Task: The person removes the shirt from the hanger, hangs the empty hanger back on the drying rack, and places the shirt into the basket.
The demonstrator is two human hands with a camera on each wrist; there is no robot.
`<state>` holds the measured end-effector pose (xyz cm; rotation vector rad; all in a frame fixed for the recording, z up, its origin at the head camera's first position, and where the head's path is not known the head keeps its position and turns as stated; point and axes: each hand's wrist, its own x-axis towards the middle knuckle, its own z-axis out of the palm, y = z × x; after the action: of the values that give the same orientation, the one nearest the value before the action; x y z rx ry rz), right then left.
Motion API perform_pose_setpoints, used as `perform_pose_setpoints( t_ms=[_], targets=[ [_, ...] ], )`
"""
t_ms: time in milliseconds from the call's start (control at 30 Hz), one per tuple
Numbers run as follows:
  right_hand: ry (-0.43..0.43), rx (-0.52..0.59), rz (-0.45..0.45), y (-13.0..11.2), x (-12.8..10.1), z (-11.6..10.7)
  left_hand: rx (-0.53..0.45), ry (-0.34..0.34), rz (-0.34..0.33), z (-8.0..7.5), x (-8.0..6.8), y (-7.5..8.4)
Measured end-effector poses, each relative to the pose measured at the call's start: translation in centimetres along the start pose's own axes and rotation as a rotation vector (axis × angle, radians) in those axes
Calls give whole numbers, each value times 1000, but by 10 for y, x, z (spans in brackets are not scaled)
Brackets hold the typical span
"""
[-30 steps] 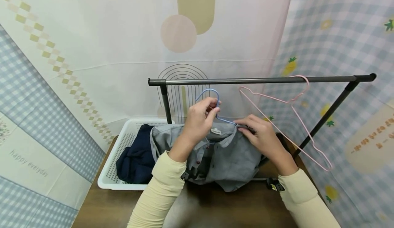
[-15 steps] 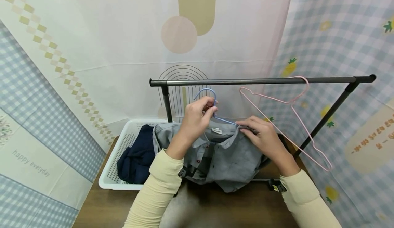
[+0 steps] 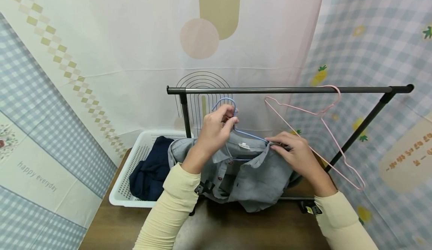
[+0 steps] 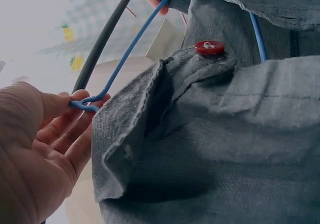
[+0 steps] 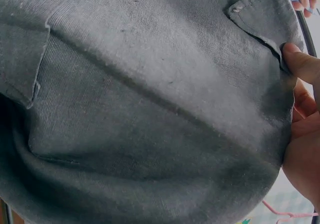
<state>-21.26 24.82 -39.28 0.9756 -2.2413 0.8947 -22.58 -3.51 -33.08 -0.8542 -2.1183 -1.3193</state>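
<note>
- You worked over a dark wooden desk (image 3: 111, 227) that filled the lower middle of the head view, with patterned cloth hung on every side: pale sheeting with beige shapes behind, blue gingham at the left, and pineapple-print gingham at the right.
- A black clothes rail (image 3: 287, 90) ran across the middle of the frame, its upright post dropping at centre left and a slanted brace at the right.
- An empty pink hanger (image 3: 315, 133) hung from the rail at the right, tilted and just beside your right wrist.
- A white perforated basket (image 3: 126, 178) sat on the desk at lower left, holding a dark navy garment (image 3: 150, 171).
- The grey shirt (image 3: 249, 175) lay bunched at centre frame on the desk below the rail, its left edge overlapping the basket, collar up, a red button showing in the left wrist view.
- Your left hand (image 3: 212, 131) gripped the blue hanger (image 3: 233, 124) near the base of its hook, fingers curled round the wire, just under the rail.
- Your right hand (image 3: 293, 154) pinched the shirt's collar at its right side, where the hanger's arm ran under the cloth.
</note>
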Motion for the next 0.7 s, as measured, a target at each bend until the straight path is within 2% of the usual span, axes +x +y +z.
perform_pose_setpoints(
  t_ms=[300, 533, 700],
  targets=[
    [13, 31, -12, 4, -6, -2, 12, 9, -32, -3, -2, 1],
    [34, 67, -17, 5, -11, -1, 24, 16, -18, -3, -5, 1],
    [27, 136, 13, 9, -16, 1, 35, 33, -4, -4, -7, 1]
  ],
)
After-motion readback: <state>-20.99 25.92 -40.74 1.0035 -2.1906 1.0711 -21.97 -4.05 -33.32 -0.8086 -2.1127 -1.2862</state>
